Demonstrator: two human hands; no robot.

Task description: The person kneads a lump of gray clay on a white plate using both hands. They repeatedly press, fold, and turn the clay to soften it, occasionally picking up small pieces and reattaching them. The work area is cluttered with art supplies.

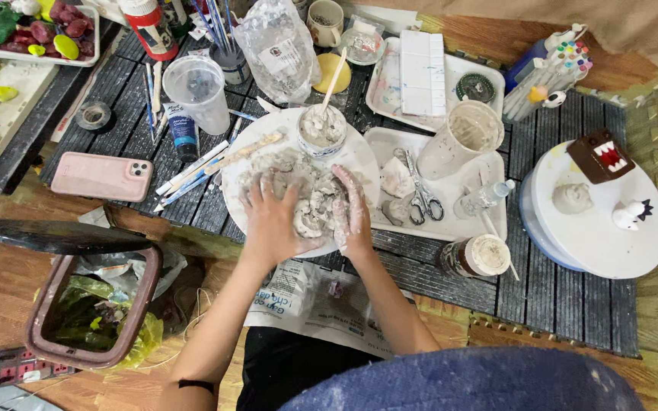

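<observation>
Both my hands press on a lump of wet grey clay (310,199) lying on a round white plate (359,156) in the middle of the dark slatted mat. My left hand (272,217) lies flat on the clay's left side, fingers spread. My right hand (353,209), smeared with clay, cups the lump's right side. A small cup of grey slip (322,129) with a wooden stick stands at the plate's far edge.
A white tray (451,222) with scissors (420,194) and a small bottle lies right of the plate. A white turntable (599,228) holds small figures. A pink phone (101,176), brushes, a plastic cup (194,90) and a bin (93,308) lie left.
</observation>
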